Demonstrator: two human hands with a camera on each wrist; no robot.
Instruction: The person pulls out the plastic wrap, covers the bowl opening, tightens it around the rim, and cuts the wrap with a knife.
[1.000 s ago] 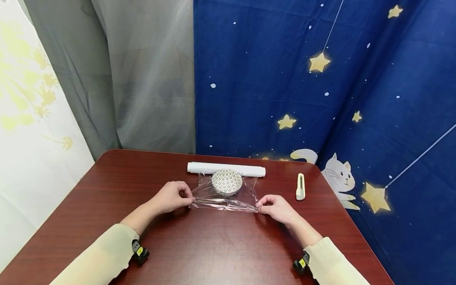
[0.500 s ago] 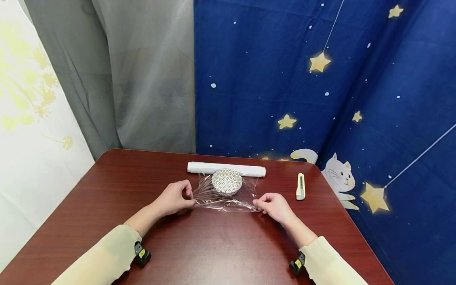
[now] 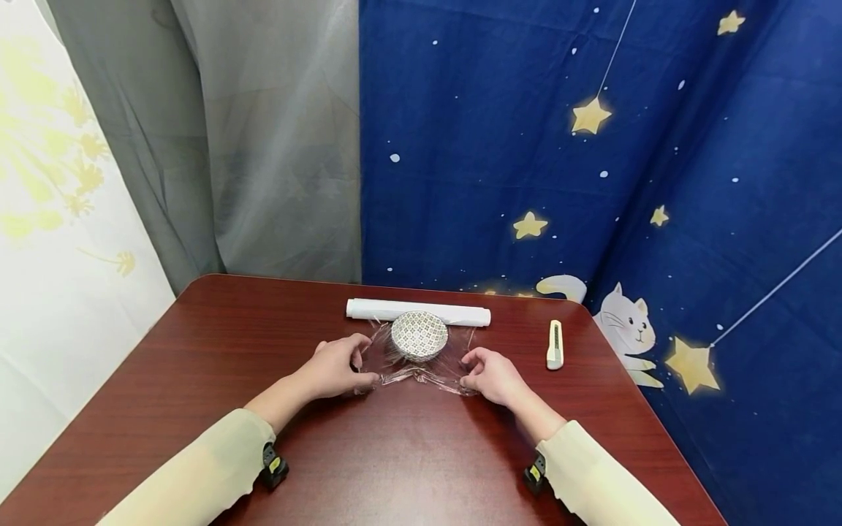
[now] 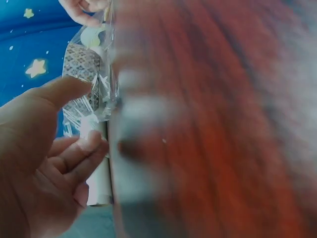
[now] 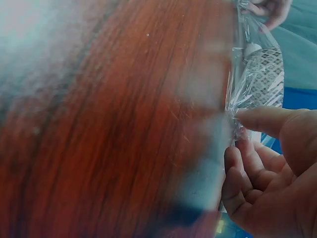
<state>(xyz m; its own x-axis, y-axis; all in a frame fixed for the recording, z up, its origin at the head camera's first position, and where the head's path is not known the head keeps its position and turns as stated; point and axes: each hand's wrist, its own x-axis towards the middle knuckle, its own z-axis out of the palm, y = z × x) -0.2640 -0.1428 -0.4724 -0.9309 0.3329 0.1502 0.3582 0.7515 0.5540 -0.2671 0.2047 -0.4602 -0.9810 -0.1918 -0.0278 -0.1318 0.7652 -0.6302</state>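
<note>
A small bowl (image 3: 419,334) with a grey diamond pattern stands near the back of the table. Clear cling film (image 3: 439,369) spreads around it, its front edge crumpled. At the film's left front corner is my left hand (image 3: 334,367), with thumb and fingers parted. My right hand (image 3: 496,376) is at the right front corner, its fingertips likewise apart. Creased film (image 4: 105,82) passes the left thumb in the left wrist view and overlaps the side of the bowl. In the right wrist view, film (image 5: 237,106) reaches the right thumb tip, above the loosely curved fingers.
Behind the bowl lies a white roll of cling film (image 3: 460,315). A pale utility knife (image 3: 555,347) rests to the right. The dark red table (image 3: 401,453) ends just beyond the roll, with grey and blue star-patterned curtains (image 3: 487,146) behind.
Both hands have moved inward toward the bowl, bringing the film's front corners closer together. The fingertips, earlier pinching the stretched film, have parted, and its front edge has gone from taut to crumpled.
</note>
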